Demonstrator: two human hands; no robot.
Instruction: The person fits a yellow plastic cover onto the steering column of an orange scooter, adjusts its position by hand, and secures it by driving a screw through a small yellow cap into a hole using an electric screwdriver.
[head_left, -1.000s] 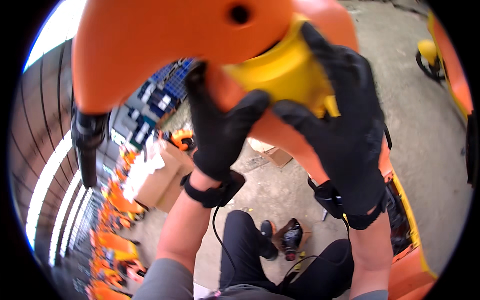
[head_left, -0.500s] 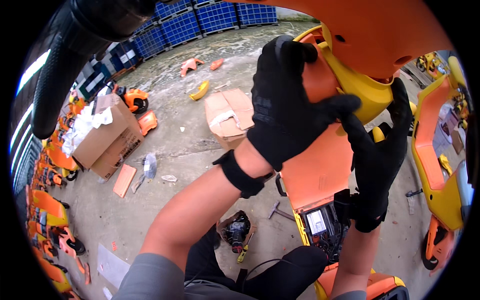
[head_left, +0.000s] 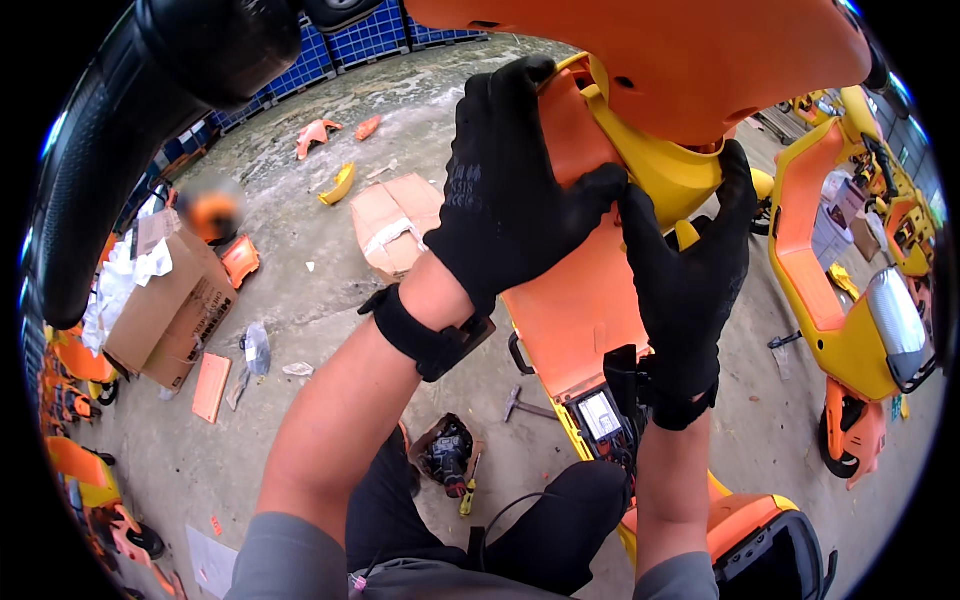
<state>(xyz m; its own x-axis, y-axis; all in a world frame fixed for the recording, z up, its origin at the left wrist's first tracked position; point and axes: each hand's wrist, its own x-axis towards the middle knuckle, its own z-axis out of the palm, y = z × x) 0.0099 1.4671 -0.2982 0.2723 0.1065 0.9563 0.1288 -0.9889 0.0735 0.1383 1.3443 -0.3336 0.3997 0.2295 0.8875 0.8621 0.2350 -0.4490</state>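
While the black-gloved left hand (head_left: 520, 180), its thumb drawn back from across the curved yellow plastic collar (head_left: 678, 185), clasped a flat orange plastic panel (head_left: 580, 135), the black-gloved right hand (head_left: 692, 275) still pinched that collar beneath a smooth orange shell (head_left: 730, 75).

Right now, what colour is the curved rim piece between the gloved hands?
The curved rim piece is yellow; the head view shows it best.

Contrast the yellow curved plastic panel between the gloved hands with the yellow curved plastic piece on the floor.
The yellow curved plastic panel is gripped by the black-gloved right hand; the yellow curved plastic piece lies untouched. The panel meets the orange plastic body; the piece rests on the concrete floor. Both are yellow and curved.
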